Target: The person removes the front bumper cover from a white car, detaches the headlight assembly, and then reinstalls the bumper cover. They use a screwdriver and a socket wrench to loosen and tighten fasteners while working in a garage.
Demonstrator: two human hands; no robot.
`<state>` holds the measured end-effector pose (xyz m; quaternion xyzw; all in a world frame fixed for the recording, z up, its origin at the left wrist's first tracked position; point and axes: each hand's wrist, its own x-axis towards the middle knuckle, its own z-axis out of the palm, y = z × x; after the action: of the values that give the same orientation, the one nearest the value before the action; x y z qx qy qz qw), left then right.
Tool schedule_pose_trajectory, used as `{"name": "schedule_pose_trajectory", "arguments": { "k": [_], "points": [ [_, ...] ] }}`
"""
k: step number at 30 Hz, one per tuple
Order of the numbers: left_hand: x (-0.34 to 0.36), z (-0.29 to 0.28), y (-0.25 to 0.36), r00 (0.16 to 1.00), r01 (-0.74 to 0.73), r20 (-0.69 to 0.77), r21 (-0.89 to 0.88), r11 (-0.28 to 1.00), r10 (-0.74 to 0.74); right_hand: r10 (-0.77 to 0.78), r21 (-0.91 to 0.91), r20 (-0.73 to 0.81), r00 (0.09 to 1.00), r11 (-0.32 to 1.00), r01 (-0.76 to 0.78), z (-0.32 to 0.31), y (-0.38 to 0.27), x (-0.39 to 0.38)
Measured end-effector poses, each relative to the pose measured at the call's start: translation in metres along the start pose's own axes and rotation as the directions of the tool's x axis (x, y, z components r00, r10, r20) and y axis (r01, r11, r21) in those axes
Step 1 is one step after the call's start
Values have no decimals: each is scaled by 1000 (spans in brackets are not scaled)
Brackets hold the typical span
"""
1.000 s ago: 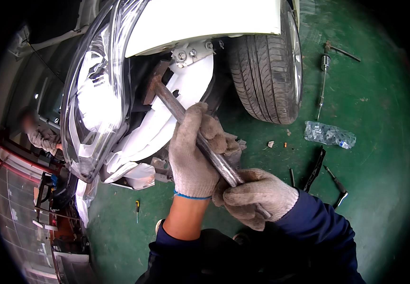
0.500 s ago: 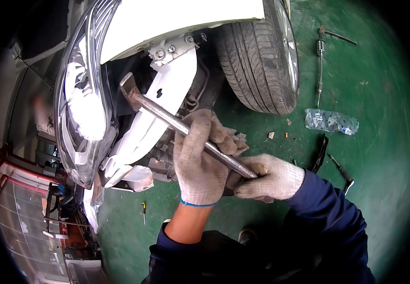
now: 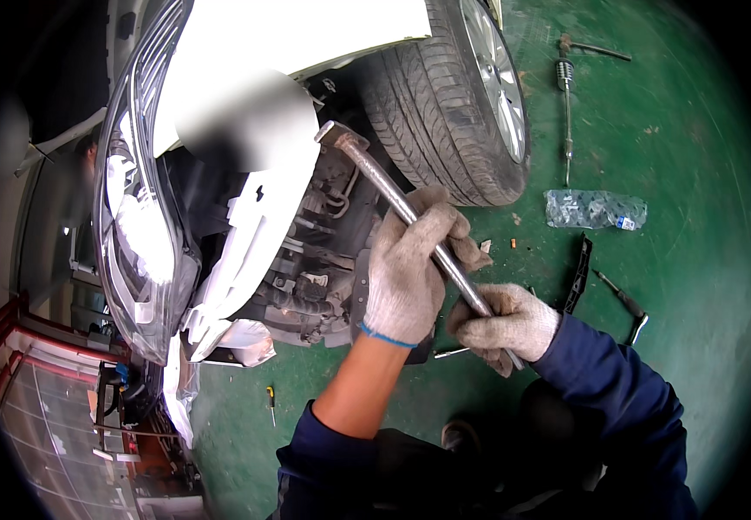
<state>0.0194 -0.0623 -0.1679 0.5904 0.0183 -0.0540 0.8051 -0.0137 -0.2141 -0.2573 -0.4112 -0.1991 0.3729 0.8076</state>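
Observation:
Both of my hands wear off-white knit work gloves and hold a hammer (image 3: pixel 380 184) with a bare metal handle. My left hand (image 3: pixel 408 282) is closed around the middle of the handle. Lower down, my right hand (image 3: pixel 512 322) grips it near the end, which sticks out below the glove. The hammer's head points up and left, between the white metal body part (image 3: pixel 250 230) and the front tyre (image 3: pixel 445 121) in this view; whether it touches either I cannot tell. Left of the white part is the car's headlight (image 3: pixel 146 234).
On the green floor to the right lie a long rod tool (image 3: pixel 567 113), a crumpled plastic bottle (image 3: pixel 597 210), a black strip (image 3: pixel 578 276) and a ratchet (image 3: pixel 625 302). A yellow-handled screwdriver (image 3: pixel 271 400) lies at lower left. Exposed pipes and parts (image 3: pixel 315 286) show behind the white part.
The hammer's head has swung right, away from the white part toward the tyre. My left hand has moved right and up with it. The handle's end now shows below my right hand.

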Motion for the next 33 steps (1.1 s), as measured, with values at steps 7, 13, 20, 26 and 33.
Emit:
{"name": "schedule_pose_trajectory", "arguments": {
  "k": [7, 13, 20, 26, 33],
  "points": [
    [41, 12, -6, 996, -1, -93, 90, 996, 9, -71, 129, -214, 974, 987, 100, 7, -7, 21],
    [80, 12, 11, 988, -6, -147, 265, 964, 47, -164, 246, -235, 958, 944, 222, 5, -15, 58],
    [100, 0, 25, 975, -109, -139, 390, 914, 175, -234, 276, -155, 960, 923, 270, -6, -10, 101],
    [102, -4, 21, 963, -159, -123, 457, 875, 240, -245, 257, -159, 956, 925, 280, -11, 3, 121],
    [107, -11, 12, 933, -230, -114, 542, 808, 342, -234, 243, -171, 957, 931, 271, -16, 12, 137]
  ]
}}
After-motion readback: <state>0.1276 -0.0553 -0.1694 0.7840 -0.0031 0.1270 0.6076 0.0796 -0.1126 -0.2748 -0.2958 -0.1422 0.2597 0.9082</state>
